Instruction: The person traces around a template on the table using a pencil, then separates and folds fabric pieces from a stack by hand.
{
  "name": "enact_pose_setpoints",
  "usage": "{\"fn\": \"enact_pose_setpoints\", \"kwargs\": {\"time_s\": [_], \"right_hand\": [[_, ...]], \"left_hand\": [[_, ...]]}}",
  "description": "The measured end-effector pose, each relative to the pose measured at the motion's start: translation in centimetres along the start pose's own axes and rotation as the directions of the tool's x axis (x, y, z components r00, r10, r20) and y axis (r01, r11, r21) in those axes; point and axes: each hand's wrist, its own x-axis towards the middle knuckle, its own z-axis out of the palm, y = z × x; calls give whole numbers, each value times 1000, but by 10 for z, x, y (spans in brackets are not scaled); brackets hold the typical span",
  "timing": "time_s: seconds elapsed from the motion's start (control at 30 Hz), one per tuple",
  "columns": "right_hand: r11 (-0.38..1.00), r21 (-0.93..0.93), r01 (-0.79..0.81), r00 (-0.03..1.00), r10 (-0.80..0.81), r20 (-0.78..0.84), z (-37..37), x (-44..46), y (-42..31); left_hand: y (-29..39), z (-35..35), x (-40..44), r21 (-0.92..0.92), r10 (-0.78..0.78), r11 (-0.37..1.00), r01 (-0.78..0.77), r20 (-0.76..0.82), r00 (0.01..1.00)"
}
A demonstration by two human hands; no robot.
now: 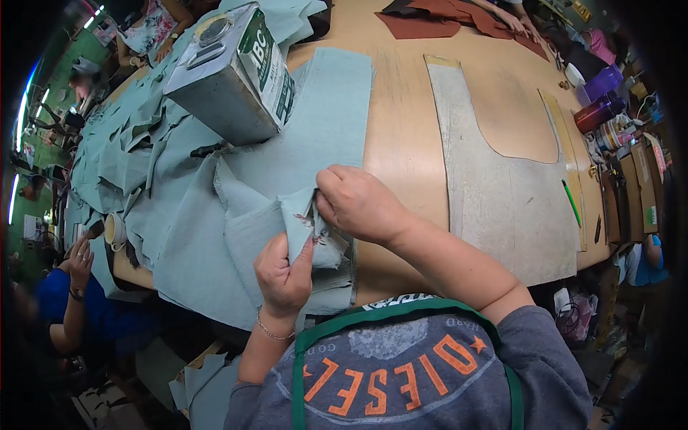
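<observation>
Light blue-green fabric (251,247) lies in folded layers in front of me, with frayed edges and small dark reddish marks near my hands. My left hand (284,272) is closed on a fold of it, thumb pointing up along the cloth. Just above and to the right, my right hand (358,203) pinches the upper edge of the same fold. Its fingertips are mostly hidden. A large metal can (229,79) with a green and white label stands on the fabric beyond my hands.
A grey pattern piece (494,208) lies on the table (401,129) at right, with a green pencil (571,203) on it. A cup (115,231) sits at the left edge. Co-workers' hands show at left and at the top. Brown fabric (430,18) lies at the far side.
</observation>
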Motion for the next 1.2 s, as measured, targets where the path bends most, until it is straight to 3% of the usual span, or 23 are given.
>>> {"fn": "enact_pose_setpoints", "kwargs": {"time_s": [0.07,0.1,0.13,0.17,0.2,0.27,0.3,0.33,0.37,0.4,0.43,0.5,0.63,0.67,0.7,0.8,0.83,0.87,0.9,0.97,1.0,1.07,1.2], "right_hand": [[970,-195,-144,982,116,-148,22,-1,52],[895,-129,-426,904,416,-96,-3,7,69],[740,-82,-668,744,668,-28,-28,16,80],[821,-112,-559,829,558,-47,-31,27,78],[879,-135,-457,889,456,-36,-26,29,71],[932,-191,-308,950,311,-14,-17,32,62],[939,-240,-248,967,255,0,-17,46,67],[939,-285,-191,978,205,22,-18,57,74],[918,-359,-167,980,194,41,-21,70,90],[892,-430,-135,982,179,64,-24,89,110],[832,-538,-136,982,186,40,-33,105,123],[731,-666,-144,981,195,2,-48,135,142],[681,-705,-198,967,252,-29,-52,167,158],[686,-696,-214,962,270,-30,-45,171,161],[698,-671,-250,960,267,-81,-38,170,165],[770,-574,-278,948,123,-295,-23,152,153],[847,-472,-245,957,133,-257,-19,143,141],[908,-363,-208,967,134,-218,-17,131,126],[964,-48,-262,965,259,-47,-28,110,87],[954,276,-117,978,61,201,-37,59,35],[884,441,-155,941,-4,338,-44,37,16],[787,591,-179,918,-82,387,-43,5,-1],[753,503,-424,830,102,548,-38,-19,1]], "left_hand": [[20,-13,-11,225,291,935,-273,-51,955],[27,-24,-25,336,432,855,-395,-40,901],[26,-32,-32,294,333,895,-335,59,941],[26,-40,-38,268,226,927,-262,157,961],[23,-41,-37,118,463,873,-473,99,881],[21,-52,-46,147,252,956,-254,34,967],[16,-60,-48,46,167,985,-164,-58,984],[9,-71,-52,-240,5,970,-43,-157,988],[5,-85,-54,-518,-119,856,6,-186,975],[8,-103,-52,-766,-190,643,16,-140,972],[12,-113,-53,-865,-197,501,13,-99,975],[18,-135,-57,-938,-179,345,-19,-85,980],[15,-149,-70,-938,-278,345,-35,-138,951],[0,-143,-73,-931,-196,362,-48,-127,972],[-14,-137,-77,-924,-112,378,-64,-114,987],[3,-102,-69,-929,-505,315,194,10,863],[8,-90,-63,-902,-600,311,301,60,798],[8,-69,-55,-775,-538,552,306,-50,842],[15,-54,-42,-753,-494,578,316,-15,869],[31,-23,-17,-706,-402,631,321,56,914],[14,-14,-15,-624,-289,725,293,111,951],[5,4,-6,-549,-162,801,240,186,969],[2,25,-3,-637,-142,723,267,241,960]]}}
